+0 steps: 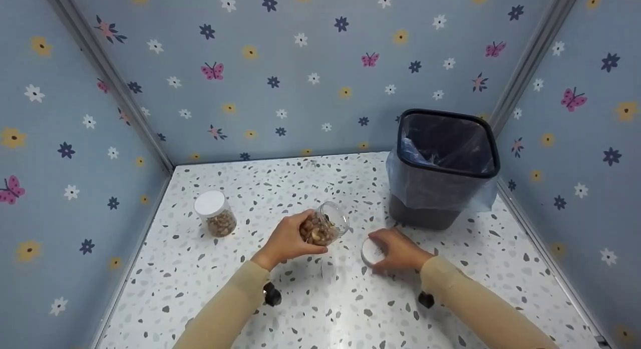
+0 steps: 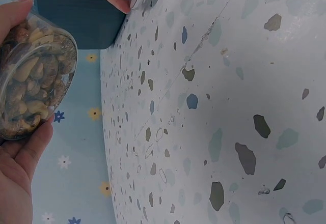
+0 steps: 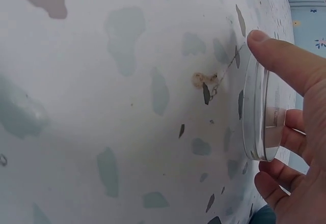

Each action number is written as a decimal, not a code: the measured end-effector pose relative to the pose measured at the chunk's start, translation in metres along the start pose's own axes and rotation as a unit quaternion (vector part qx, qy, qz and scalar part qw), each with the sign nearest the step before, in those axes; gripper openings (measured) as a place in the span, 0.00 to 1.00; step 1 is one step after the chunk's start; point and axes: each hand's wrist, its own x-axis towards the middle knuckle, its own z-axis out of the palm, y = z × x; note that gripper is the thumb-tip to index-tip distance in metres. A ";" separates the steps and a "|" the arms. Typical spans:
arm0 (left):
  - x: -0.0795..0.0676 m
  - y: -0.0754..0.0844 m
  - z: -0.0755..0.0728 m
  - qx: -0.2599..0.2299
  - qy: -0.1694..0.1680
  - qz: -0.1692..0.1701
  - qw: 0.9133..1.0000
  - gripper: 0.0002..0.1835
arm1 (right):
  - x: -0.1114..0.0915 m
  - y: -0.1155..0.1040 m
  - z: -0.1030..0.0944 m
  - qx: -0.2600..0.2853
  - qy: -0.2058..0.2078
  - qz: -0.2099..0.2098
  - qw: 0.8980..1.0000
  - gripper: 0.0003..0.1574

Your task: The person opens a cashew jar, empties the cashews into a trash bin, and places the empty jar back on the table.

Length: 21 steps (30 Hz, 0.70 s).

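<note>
My left hand [image 1: 289, 240] grips a clear jar of mixed nuts [image 1: 319, 231] round its side. The jar is tilted, its uncovered mouth facing right, and the nuts lie heaped inside. In the left wrist view, that jar [image 2: 35, 76] shows cashews against its clear wall, between thumb and fingers. To the right, my right hand [image 1: 402, 251] holds a shallow round lid [image 1: 371, 252] by its edge, low over the tabletop. It looks pale from above, while the right wrist view shows the lid [image 3: 259, 112] with a clear rim, thumb and fingers on opposite sides.
A second jar of nuts [image 1: 215, 216] with a white lid stands upright at the left. A dark bin [image 1: 425, 216] with a bluish liner stands at the back right, beyond my right hand. Flower-patterned walls [image 1: 300, 98] enclose the speckled table [image 1: 320, 309].
</note>
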 end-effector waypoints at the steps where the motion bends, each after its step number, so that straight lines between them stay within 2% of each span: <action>1: 0.000 0.000 0.000 0.000 0.000 0.000 1.000 0.46 | 0.000 0.000 0.000 -0.001 0.000 0.001 1.000 0.63; 10: 0.000 0.001 0.000 -0.004 -0.004 0.007 1.000 0.43 | 0.000 0.003 0.004 -0.005 -0.006 -0.010 1.000 0.60; 21: 0.001 0.003 -0.001 0.000 -0.002 -0.009 1.000 0.46 | 0.000 0.002 0.005 0.003 -0.009 -0.014 1.000 0.60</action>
